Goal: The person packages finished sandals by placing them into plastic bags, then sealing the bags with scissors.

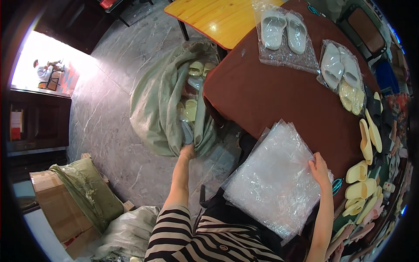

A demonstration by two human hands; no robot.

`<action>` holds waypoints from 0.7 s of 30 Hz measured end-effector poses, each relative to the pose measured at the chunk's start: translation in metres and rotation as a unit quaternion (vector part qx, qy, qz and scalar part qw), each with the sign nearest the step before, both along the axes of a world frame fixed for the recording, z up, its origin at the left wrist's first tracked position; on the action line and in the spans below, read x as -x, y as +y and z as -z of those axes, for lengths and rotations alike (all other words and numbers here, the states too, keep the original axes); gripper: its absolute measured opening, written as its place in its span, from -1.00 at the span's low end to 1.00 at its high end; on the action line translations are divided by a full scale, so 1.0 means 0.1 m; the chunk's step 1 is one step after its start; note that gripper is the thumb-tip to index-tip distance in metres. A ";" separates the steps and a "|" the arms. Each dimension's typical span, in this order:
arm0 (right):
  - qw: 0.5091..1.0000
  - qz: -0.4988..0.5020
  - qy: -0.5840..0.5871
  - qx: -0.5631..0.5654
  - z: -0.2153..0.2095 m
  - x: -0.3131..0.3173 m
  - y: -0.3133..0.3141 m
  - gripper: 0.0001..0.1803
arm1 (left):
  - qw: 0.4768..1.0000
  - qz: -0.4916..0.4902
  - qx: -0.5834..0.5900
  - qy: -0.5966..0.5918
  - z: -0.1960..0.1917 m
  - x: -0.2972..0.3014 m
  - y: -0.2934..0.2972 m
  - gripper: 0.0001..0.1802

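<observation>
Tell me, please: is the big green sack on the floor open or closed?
Open. The green sack gapes at its mouth, and pale slippers show inside it. The left hand reaches into its lower edge.

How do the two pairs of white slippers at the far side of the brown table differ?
The left pair lies on top of its clear bag, soles down, side by side and nearly parallel. The right pair also lies on a clear bag but sits tilted, overlapping a pale yellow pair. The left pair sits alone with bare brown table around it; the right pair crowds other slippers. Both are white, open-toed slides.
</observation>
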State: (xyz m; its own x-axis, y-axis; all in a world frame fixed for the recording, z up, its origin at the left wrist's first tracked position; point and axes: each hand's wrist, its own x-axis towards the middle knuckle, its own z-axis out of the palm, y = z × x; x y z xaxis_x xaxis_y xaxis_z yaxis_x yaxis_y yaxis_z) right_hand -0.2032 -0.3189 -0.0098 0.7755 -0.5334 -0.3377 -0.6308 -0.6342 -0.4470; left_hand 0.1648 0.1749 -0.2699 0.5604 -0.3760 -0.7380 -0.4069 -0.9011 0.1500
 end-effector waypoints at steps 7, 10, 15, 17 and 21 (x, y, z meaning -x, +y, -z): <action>1.000 -0.002 -0.019 0.011 -0.04 -0.03 0.00 -0.71 | 0.998 -0.056 -0.017 0.035 -0.27 0.47 -0.09 -0.57; 0.998 -0.016 -0.046 0.029 -0.01 0.02 0.01 -0.72 | 0.998 -0.050 0.026 -0.010 -0.42 0.82 -0.19 -0.66; 0.998 0.005 -0.043 0.037 -0.04 0.15 0.00 -0.72 | 0.984 -0.078 0.114 0.111 -0.40 1.37 -0.94 -0.60; 0.996 -0.029 -0.078 0.022 -0.04 -0.08 0.06 -0.72 | 0.983 -0.112 0.109 0.096 0.55 1.63 -0.71 -0.51; 0.999 -0.015 -0.039 0.019 0.01 0.02 0.03 -0.73 | 0.911 -0.240 0.183 0.280 0.42 1.71 -0.73 -0.48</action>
